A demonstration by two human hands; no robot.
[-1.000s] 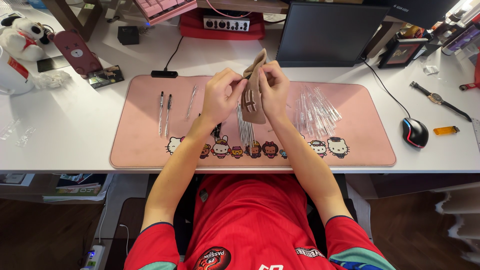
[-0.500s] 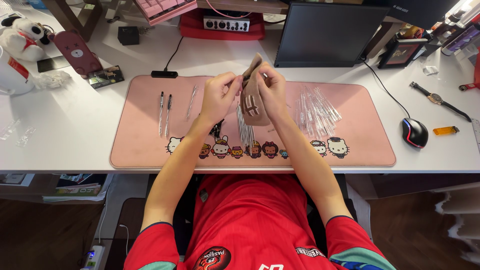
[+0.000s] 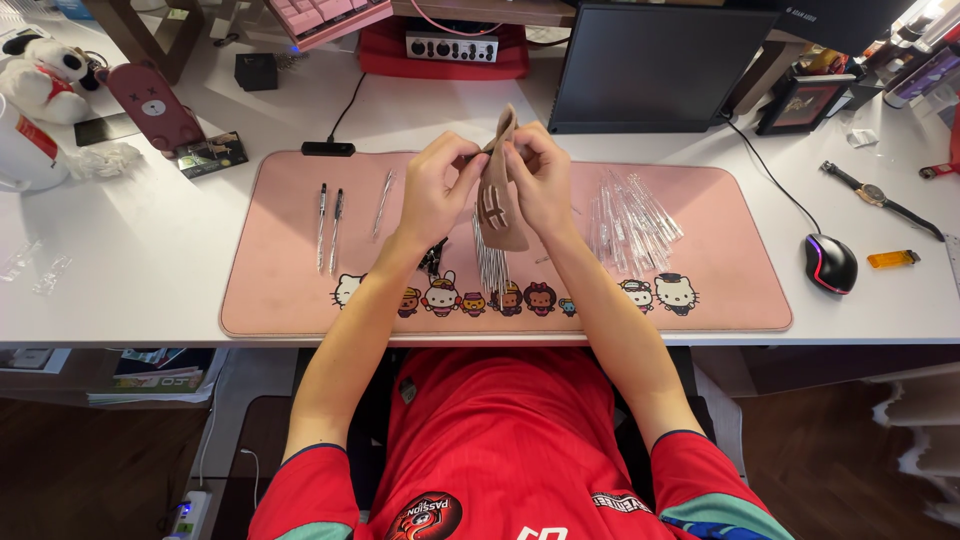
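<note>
1. Sleeves in red are framing the nearest part of the view, both forearms reaching up over the white worktop [image 3: 150, 270] edge toward the pink desk mat [image 3: 290, 290].
2. Just past the cartoon figures along the mat's near border, a row of thin metal refills [image 3: 490, 262] is lying under the raised hands, with a small dark part beside it that is too small to tell.
3. The left hand [image 3: 432, 190] is closing its fingertips on the upper edge of a tan pouch [image 3: 497, 205]; the right hand [image 3: 540, 185] is pinching the same edge from the other side, thumb in front, so neither hand is open and both are gripping the pouch.
4. The pouch is hanging upright in the air above the middle of the mat, clear of it. It is looking soft and light, like thin leather or felt that folds easily, so I judge the rim of its mouth the best place to be holding it; a grip lower down would be squashing whatever is inside.
5. To the left, two pens [image 3: 329, 225] and a slim clear barrel [image 3: 382, 200] are lying on the mat; to the right, a heap of clear plastic tubes [image 3: 630, 215] is spreading out.
6. Farther back, a black mouse [image 3: 829, 263], a wristwatch [image 3: 880, 197], an orange lighter [image 3: 891, 259], a dark monitor [image 3: 650, 65] and a plush toy [image 3: 45, 75] are sitting on the worktop.
</note>
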